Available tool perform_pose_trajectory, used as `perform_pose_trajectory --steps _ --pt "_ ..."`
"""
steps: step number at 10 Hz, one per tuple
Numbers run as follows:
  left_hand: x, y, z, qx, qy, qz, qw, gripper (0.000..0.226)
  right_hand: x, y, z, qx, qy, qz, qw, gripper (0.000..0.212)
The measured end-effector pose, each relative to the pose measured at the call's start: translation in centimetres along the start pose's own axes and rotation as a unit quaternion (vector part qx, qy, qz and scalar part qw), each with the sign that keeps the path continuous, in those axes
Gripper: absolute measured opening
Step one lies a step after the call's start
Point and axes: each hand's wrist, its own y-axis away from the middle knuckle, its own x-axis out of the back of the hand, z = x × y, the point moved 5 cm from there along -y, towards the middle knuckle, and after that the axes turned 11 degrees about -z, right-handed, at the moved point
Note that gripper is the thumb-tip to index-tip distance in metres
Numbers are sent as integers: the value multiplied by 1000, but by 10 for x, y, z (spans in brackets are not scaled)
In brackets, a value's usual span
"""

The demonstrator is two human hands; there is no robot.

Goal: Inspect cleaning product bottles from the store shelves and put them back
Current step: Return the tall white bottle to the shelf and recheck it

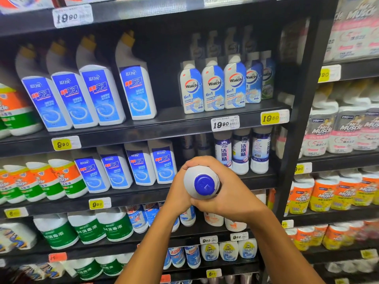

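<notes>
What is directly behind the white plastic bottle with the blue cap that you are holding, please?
Behind the white plastic bottle with the blue cap, gripped by the left hand and right hand, lies the dark shelf. The bottle and hands cover whatever stands there.

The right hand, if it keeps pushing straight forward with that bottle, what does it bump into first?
Probably the white WANLI bottles standing on the shelf just beyond it. The right hand and left hand both hold the blue-capped bottle in front of them, though depth is hard to judge.
</notes>
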Motion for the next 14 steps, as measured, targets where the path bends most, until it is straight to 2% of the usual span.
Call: perform_pose_trajectory --steps 1,2,4,5,6,7,9,10,11,13,14 --pt "1 2 -5 -9 3 -28 1000 64 2 1 -2 3 -25 -17 1000 66" --pt "-5 -3 -4 -11 -35 -94 995 54 9 1 -10 34 -43 0 998 52" --pt "-6 -5 -9 21 -88 -142 986 39 13 3 -20 109 -5 112 988 38" --pt "-13 0 -5 32 -79 -171 981 34 18 8 -24 164 8 157 974 32" --pt "-18 2 -1 40 -66 -199 977 33 22 6 -24 165 -16 178 970 26" --pt "-23 3 4 45 -53 -234 970 34 32 -2 -23 131 -64 240 960 24" --pt "-24 7 14 48 -34 -274 960 38 56 -22 -20 61 -140 239 959 21" --pt "-24 9 22 51 -18 -283 958 39 63 -27 -22 52 -142 255 955 20" --pt "-26 12 30 59 15 -285 956 37 70 -32 -26 32 -132 276 952 28" --pt "-23 16 38 56 57 -310 947 34 80 -41 -24 -11 -213 211 954 30" --pt "-22 17 40 55 69 -315 945 33 82 -42 -23 -17 -217 189 957 26"
